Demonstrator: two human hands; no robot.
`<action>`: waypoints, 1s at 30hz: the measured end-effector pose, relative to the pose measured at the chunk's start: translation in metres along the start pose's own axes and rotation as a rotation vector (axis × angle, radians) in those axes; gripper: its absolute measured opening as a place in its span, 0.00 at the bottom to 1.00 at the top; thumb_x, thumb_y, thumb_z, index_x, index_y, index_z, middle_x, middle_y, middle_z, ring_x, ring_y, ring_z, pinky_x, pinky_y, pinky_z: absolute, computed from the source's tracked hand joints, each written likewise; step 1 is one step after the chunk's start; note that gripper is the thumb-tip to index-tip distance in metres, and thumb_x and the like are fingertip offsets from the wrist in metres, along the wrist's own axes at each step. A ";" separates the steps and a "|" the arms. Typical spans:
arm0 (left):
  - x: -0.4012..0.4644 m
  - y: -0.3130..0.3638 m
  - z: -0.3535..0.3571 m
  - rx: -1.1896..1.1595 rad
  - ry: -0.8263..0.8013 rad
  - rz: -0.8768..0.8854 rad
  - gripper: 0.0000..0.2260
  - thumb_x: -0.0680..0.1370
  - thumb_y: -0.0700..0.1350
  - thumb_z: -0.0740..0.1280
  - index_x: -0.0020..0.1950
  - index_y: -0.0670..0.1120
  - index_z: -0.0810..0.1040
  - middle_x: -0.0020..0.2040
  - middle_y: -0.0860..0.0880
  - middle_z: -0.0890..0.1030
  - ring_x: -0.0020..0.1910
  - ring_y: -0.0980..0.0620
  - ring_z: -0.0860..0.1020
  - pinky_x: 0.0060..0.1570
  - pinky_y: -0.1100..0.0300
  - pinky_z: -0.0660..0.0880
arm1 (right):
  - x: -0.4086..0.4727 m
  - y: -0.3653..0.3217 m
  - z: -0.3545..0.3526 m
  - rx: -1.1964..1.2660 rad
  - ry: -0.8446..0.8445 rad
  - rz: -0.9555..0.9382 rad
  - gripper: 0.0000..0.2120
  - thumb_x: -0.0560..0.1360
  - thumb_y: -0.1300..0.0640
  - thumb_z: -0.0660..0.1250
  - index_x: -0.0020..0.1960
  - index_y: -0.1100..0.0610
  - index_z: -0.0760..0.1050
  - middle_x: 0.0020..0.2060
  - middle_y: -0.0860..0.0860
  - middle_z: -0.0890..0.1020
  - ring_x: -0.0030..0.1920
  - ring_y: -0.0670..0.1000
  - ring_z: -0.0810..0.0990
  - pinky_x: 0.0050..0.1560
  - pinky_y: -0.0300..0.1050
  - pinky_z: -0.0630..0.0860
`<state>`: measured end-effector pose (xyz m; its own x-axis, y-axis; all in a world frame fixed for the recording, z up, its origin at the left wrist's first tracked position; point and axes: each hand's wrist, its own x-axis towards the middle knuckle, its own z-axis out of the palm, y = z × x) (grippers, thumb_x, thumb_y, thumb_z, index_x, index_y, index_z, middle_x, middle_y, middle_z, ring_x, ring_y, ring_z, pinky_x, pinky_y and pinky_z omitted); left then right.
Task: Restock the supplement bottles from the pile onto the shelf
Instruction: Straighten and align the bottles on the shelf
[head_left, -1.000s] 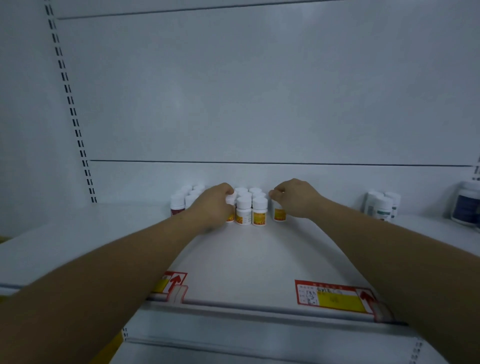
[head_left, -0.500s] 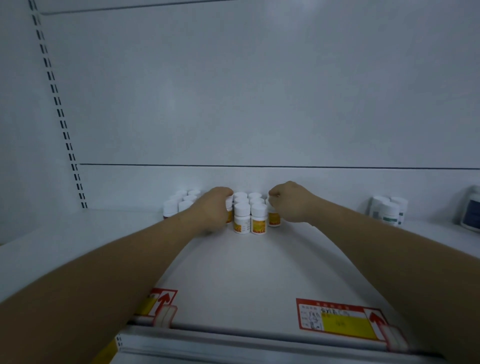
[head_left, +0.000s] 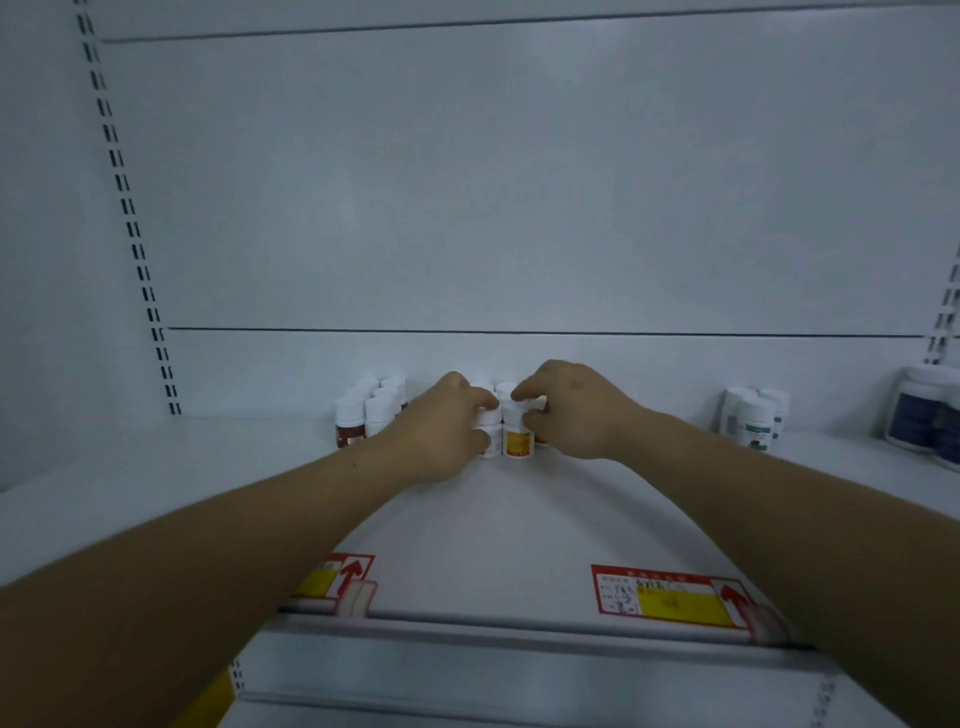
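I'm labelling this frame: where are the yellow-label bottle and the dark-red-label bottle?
yellow-label bottle (head_left: 518, 441), head view, on its yellow label.
dark-red-label bottle (head_left: 349, 432), head view, on its dark label.

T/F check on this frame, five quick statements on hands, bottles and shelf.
1. Both hands are at the yellow-label bottles at the back of the shelf. True.
2. The left hand hangs idle off the shelf. False: its fingers curl round a bottle in that cluster.
3. Bottles with dark red labels stand to the left of the hands. True.
4. The shelf's front edge carries no tags. False: red and yellow price tags sit along it.
5. The right hand holds a large dark jar. False: its grip is on the yellow-label bottles; the dark jar stands far right, untouched.
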<state>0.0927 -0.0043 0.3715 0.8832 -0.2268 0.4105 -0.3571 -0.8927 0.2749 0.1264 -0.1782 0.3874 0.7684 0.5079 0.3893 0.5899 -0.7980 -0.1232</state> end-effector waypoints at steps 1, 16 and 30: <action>0.000 0.000 0.002 0.006 0.002 -0.021 0.16 0.75 0.43 0.69 0.62 0.48 0.75 0.55 0.47 0.70 0.47 0.48 0.75 0.52 0.54 0.73 | -0.001 -0.003 0.002 -0.008 -0.007 0.004 0.15 0.77 0.58 0.62 0.63 0.57 0.76 0.56 0.56 0.75 0.57 0.54 0.74 0.56 0.44 0.69; -0.007 -0.036 -0.005 -0.033 0.098 -0.137 0.15 0.71 0.42 0.72 0.53 0.51 0.71 0.50 0.48 0.72 0.46 0.50 0.74 0.42 0.63 0.67 | 0.018 -0.037 0.024 0.028 0.034 0.015 0.13 0.77 0.60 0.62 0.61 0.56 0.73 0.55 0.54 0.74 0.53 0.54 0.74 0.49 0.42 0.68; -0.005 -0.043 0.003 -0.026 0.000 -0.088 0.22 0.76 0.43 0.66 0.69 0.46 0.68 0.56 0.46 0.78 0.49 0.52 0.74 0.50 0.64 0.66 | 0.027 -0.017 0.018 -0.039 -0.204 0.142 0.17 0.80 0.41 0.52 0.54 0.54 0.70 0.57 0.57 0.74 0.58 0.58 0.72 0.55 0.49 0.69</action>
<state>0.1047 0.0343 0.3545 0.9117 -0.1477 0.3833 -0.2853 -0.8990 0.3322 0.1413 -0.1454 0.3838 0.8792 0.4420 0.1780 0.4659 -0.8757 -0.1269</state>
